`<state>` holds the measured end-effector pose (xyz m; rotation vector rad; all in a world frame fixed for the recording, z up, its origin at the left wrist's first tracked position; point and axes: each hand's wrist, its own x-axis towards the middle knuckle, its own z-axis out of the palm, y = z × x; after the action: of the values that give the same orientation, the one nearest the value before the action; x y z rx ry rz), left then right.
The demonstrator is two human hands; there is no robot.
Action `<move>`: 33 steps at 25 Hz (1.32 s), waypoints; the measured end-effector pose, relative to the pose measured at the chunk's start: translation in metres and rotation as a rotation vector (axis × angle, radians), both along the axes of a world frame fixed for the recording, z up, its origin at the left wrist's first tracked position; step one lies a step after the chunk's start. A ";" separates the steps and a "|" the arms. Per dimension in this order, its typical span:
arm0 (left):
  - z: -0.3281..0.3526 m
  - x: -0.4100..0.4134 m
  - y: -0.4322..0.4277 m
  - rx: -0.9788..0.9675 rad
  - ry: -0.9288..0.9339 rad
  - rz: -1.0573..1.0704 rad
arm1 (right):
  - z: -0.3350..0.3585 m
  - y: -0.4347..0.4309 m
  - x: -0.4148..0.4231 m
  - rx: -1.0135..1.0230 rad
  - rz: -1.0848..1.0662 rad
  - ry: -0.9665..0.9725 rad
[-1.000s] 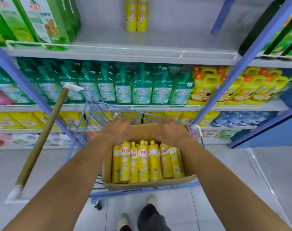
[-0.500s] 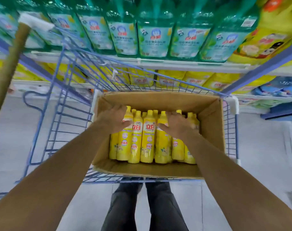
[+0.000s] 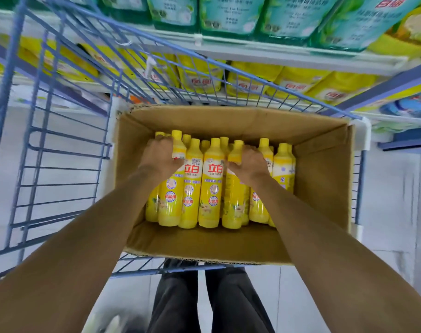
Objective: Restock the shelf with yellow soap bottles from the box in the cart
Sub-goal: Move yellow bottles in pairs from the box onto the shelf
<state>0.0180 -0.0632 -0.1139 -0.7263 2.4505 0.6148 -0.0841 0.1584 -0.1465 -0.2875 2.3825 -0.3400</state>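
Observation:
An open cardboard box (image 3: 324,179) sits in the blue wire cart (image 3: 60,145) and holds several upright yellow soap bottles (image 3: 211,186) with red and white labels. My left hand (image 3: 159,159) curls round the neck of a yellow bottle (image 3: 178,147) at the left of the group. My right hand (image 3: 249,164) grips the upper part of another yellow bottle (image 3: 235,150) right of the middle. Both forearms reach down into the box from the near side.
Behind the cart stands a shelf (image 3: 264,55) with green detergent bottles (image 3: 228,13) on top and yellow refill pouches (image 3: 298,82) below. The cart's wire sides rise at left and far side. My legs (image 3: 204,301) stand on the pale tiled floor.
The view has moved closer over the box. Both hands went from the box's far rim down onto the bottles and have closed round two of them.

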 end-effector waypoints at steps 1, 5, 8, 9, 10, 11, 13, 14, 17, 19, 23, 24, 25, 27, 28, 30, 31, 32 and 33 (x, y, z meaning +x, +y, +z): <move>-0.003 -0.003 -0.001 0.034 -0.006 0.070 | -0.003 -0.001 0.000 -0.006 -0.044 -0.003; -0.010 -0.015 -0.010 0.153 -0.102 0.199 | 0.001 -0.001 -0.007 -0.094 -0.162 -0.094; -0.006 -0.008 -0.012 0.296 -0.121 0.270 | 0.011 0.005 -0.006 -0.204 -0.210 -0.163; -0.003 -0.004 -0.011 0.363 -0.093 0.306 | 0.016 0.004 -0.005 -0.236 -0.228 -0.177; -0.002 0.001 -0.011 0.430 -0.053 0.346 | 0.020 0.004 -0.004 -0.260 -0.221 -0.183; 0.000 0.005 -0.011 0.486 0.007 0.362 | 0.027 0.003 -0.004 -0.277 -0.186 -0.180; 0.004 0.011 -0.014 0.587 0.121 0.351 | 0.046 0.001 -0.003 -0.316 -0.103 -0.153; 0.015 0.010 -0.013 0.633 0.171 0.345 | 0.057 0.001 -0.004 -0.354 -0.084 -0.148; 0.075 -0.001 -0.009 0.723 0.326 0.299 | 0.104 -0.004 -0.013 -0.461 -0.079 -0.151; 0.113 -0.011 -0.011 0.769 0.417 0.275 | 0.146 -0.012 -0.021 -0.533 -0.045 -0.116; 0.204 -0.035 -0.022 0.772 0.592 0.223 | 0.231 -0.036 -0.041 -0.678 -0.066 0.114; 0.231 -0.038 -0.027 0.756 0.640 0.196 | 0.257 -0.042 -0.046 -0.705 -0.057 0.158; 0.254 -0.044 -0.033 0.753 0.680 0.174 | 0.279 -0.048 -0.054 -0.731 -0.051 0.180; 0.299 -0.055 -0.045 0.728 0.763 0.121 | 0.327 -0.060 -0.064 -0.807 -0.048 0.220; 0.325 -0.059 -0.052 0.701 0.818 0.082 | 0.356 -0.065 -0.066 -0.838 -0.044 0.254; 0.370 -0.069 -0.064 0.678 0.924 0.032 | 0.404 -0.077 -0.075 -0.905 -0.024 0.322; 0.393 -0.073 -0.068 0.674 0.976 0.016 | 0.428 -0.083 -0.078 -0.942 -0.016 0.354; 0.413 -0.078 -0.073 0.661 1.017 0.010 | 0.447 -0.089 -0.083 -0.965 -0.011 0.391; 0.434 -0.083 -0.078 0.653 1.058 0.001 | 0.468 -0.096 -0.088 -0.991 0.004 0.429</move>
<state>-0.0652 -0.1411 0.3200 -0.0981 2.7671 2.0772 -0.1720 0.0622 0.3214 -0.8765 2.4169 -1.5836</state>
